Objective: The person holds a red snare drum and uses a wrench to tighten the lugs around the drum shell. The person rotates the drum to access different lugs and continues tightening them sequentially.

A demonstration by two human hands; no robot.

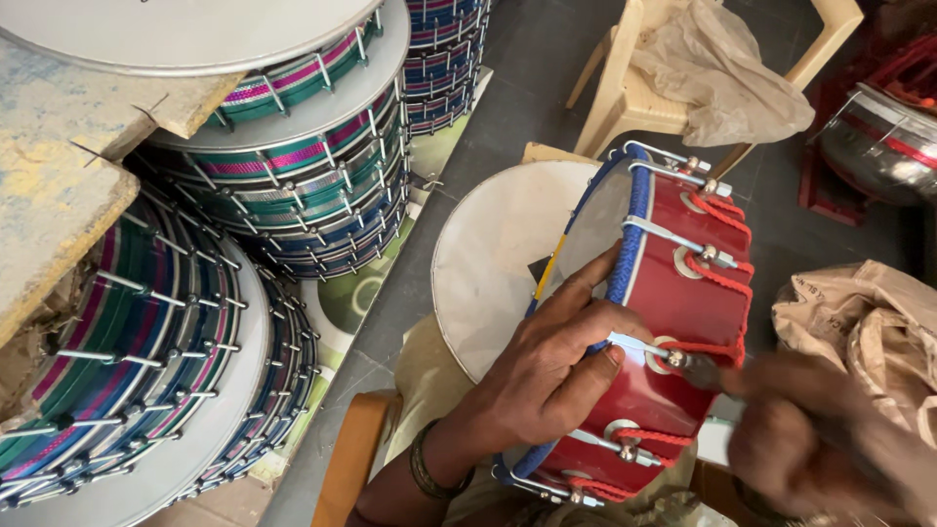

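I see my left hand point(561, 361) clamped over the blue rim of a red drum point(673, 322), fingers spread across the drumhead and thumb on the shell. The drum sits on edge at the centre of view, tilted, its head facing nine o'clock. Red cord point(722, 278) zigzags between metal hooks point(664, 234) along the shell.

My right hand point(820, 439), blurred at four o'clock, is closed around a small tool point(698, 369) whose tip meets a lug on the shell. I cannot tell what kind of tool it is.

Just behind the drum, at about ten o'clock from it, lies a loose white drumhead point(488, 263), flat and round. At nine to eleven o'clock of the view stand stacks of striped drums point(293, 176) in green, magenta and blue, with metal rods. At one o'clock a cream plastic chair point(625, 98) holds a crumpled bag point(722, 68). Another crumpled bag point(869, 322) lies at three o'clock, and a shiny metal drum point(878, 146) stands at two o'clock.
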